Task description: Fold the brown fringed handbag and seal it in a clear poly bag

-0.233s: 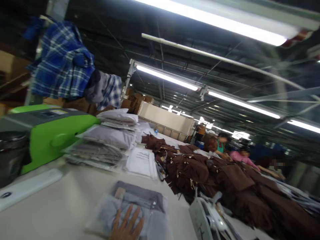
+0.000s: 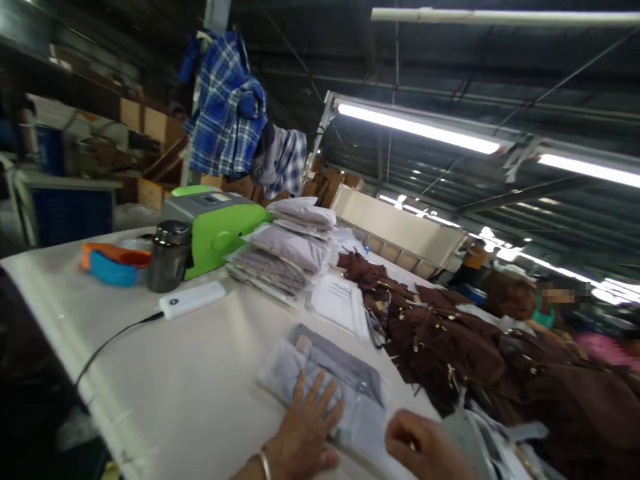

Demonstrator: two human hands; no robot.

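As the head camera looks down across the pale tabletop [image 2: 190, 373], the left hand [image 2: 313, 427] lies palm down with its fingers spread on a clear plastic packet [image 2: 357, 400], gripping nothing. The packet, with something grey folded inside, lies flat near the table's front, just left of the brown pile [image 2: 460, 360]. A pale bangle [image 2: 265, 465] circles the left wrist. The right hand [image 2: 425, 443] is at the packet's right side with its fingers curled inward; I cannot tell how tightly they are closed, whether they hold anything, or whether they touch the plastic. Just beyond that hand stands a grey-and-white metal object [image 2: 480, 433] (partly hidden and blurred, so its kind is unclear).

Behind the packet lie white printed sheets [image 2: 340, 300], and beside them rises a stack of filled plastic packets [image 2: 287, 247]. Next to the stack sits a green and grey machine [image 2: 230, 230], with a dark flask [image 2: 170, 257] in front of it and orange and blue rings [image 2: 120, 263] to the flask's left. A white oblong device [image 2: 193, 300] trails a black cable [image 2: 110, 340] over the table edge. Above the machine hangs a blue plaid shirt [image 2: 227, 110]. On the far right, beyond the brown pile, a co-worker in green [image 2: 545, 319] shows blurred.
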